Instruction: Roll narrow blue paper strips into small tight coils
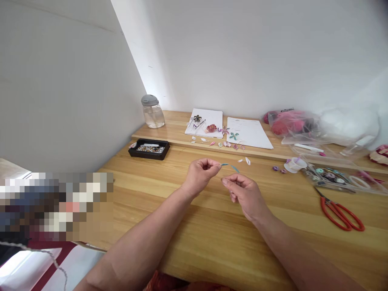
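Note:
Between the fingertips of my left hand [202, 173] is pinched a thin blue piece [235, 168], which curves out to the right above the wooden table [169, 190]. Thumb and forefinger of my right hand [242, 190] are pressed together just below the piece's free end; whatever they hold, if anything, is too small to name. Small white petals [247, 161] lie on the table beyond my hands. A row of little leaf shapes [220, 144] rests farther back, near finished-looking flowers [211, 128] on white paper [249, 133].
Red-handled scissors [339, 212] lie at the right, below a plastic bag of beads [333, 178] and a white spool [295, 165]. A black tray [149, 149] and a lidded jar [152, 112] stand at the left. A raised ledge [178, 139] runs along the wall.

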A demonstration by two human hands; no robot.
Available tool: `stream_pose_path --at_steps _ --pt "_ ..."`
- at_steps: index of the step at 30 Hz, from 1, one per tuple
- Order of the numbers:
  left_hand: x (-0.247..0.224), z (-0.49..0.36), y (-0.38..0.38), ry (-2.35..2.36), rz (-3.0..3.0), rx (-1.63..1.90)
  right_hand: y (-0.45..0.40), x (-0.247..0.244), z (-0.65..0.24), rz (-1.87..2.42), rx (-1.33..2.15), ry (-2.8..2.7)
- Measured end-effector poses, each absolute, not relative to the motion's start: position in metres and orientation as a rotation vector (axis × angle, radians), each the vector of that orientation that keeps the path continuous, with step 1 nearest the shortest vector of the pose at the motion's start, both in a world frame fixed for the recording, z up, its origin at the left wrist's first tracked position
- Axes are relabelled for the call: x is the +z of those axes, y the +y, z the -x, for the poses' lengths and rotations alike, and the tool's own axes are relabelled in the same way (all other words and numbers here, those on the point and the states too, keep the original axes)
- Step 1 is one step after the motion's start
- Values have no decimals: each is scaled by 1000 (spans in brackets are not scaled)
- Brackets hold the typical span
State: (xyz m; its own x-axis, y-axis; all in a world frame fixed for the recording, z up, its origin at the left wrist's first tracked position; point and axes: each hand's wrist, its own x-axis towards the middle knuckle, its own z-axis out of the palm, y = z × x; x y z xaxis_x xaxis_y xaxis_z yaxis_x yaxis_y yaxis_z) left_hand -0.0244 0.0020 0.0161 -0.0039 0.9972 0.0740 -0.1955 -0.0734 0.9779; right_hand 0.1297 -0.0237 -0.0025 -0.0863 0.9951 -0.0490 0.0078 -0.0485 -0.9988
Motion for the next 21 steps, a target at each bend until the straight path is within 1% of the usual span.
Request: stream_pose_path --at_steps 4,9,15,18,21 --pt "13 25 5 1076 -1131 1363 -30 3 -127 1205 1136 -1414" --pt "14 26 4 1080 -1127 1305 -33 11 -132 1219 845 -1528" --pt "14 28 4 1012 -1040 1248 -31 8 -137 1265 612 -1628" --pt "13 29 5 985 -1004 1228 -29 8 -138 1295 548 -1638" --pt "12 29 5 967 -985 1223 -26 10 -139 1330 587 -1593"
